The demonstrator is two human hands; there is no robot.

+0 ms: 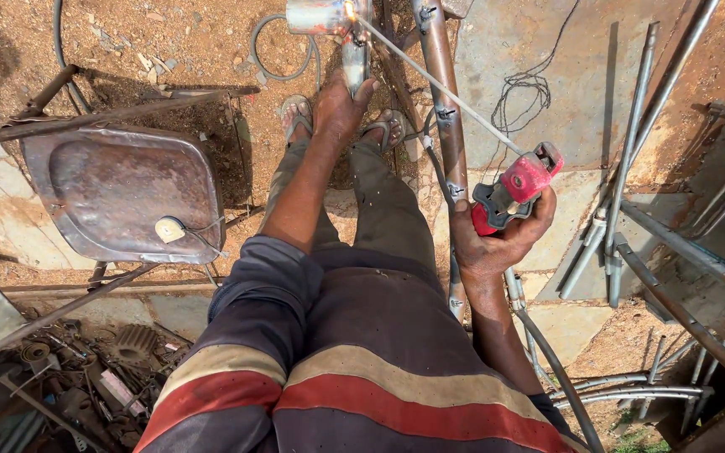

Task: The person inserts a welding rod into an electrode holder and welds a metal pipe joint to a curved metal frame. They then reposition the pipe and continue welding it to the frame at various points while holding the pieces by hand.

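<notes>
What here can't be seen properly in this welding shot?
- Head view: the metal cylinder at the rod's tip is cut off by the top edge.
- The left hand covers the piece it presses down.
- The right hand hides the grip of the red electrode holder.
- Scrap parts lower left are too small and shaded to identify.

Metal cylinder [320, 15] at top: upper part cut off by frame edge. Left hand [339, 105]: fingers wrap the short upright tube [355, 63], hiding its lower end. Right hand [503, 239]: palm hides the handle of the red electrode holder [518, 189]. Weld point at rod tip: glare, detail unreadable. Scrap heap [86, 377], lower left: parts too small and jumbled to identify. Both feet partly hidden behind the left forearm.
</notes>
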